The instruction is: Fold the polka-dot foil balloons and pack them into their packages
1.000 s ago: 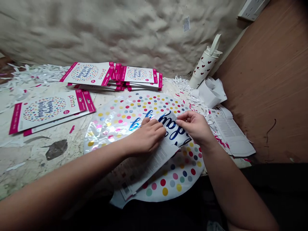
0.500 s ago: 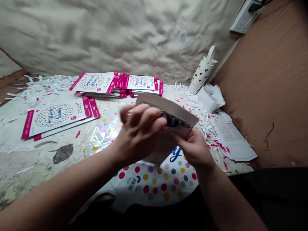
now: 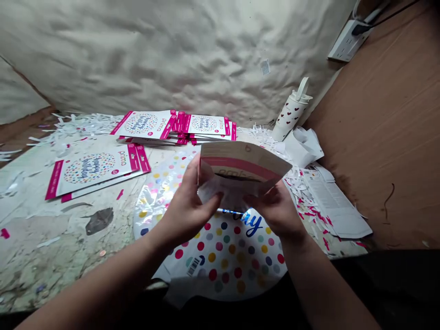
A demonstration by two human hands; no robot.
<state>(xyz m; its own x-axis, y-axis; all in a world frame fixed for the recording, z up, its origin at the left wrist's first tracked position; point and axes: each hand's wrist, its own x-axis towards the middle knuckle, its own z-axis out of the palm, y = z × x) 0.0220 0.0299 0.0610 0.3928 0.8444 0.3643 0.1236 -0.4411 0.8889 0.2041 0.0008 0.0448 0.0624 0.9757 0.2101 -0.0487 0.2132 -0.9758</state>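
Observation:
Between my two hands is a printed paper envelope [image 3: 247,153], its mouth bowed open toward me, with a pink band and faint lettering showing on its inner side. My left hand [image 3: 192,197] grips its left edge, thumb on the near side. At the right edge my right hand [image 3: 278,206] holds it the same way. Beneath lies a flat foil balloon [image 3: 223,252] with coloured dots, blue script and a small barcode. The envelope covers its upper middle part. Whether anything lies inside the envelope I cannot tell.
Several white and pink printed packets [image 3: 92,169] lie at left, with more packets [image 3: 144,124] stacked at the back. Shredded paper [image 3: 79,126] is strewn about. A white bottle with hearts [image 3: 291,112] leans at the back right, near crumpled paper [image 3: 302,146] and a power strip [image 3: 349,41].
My left hand has moved from over the envelope's top to its left edge. The envelope now gapes open toward me, and the dark printed thing seen at its mouth no longer shows.

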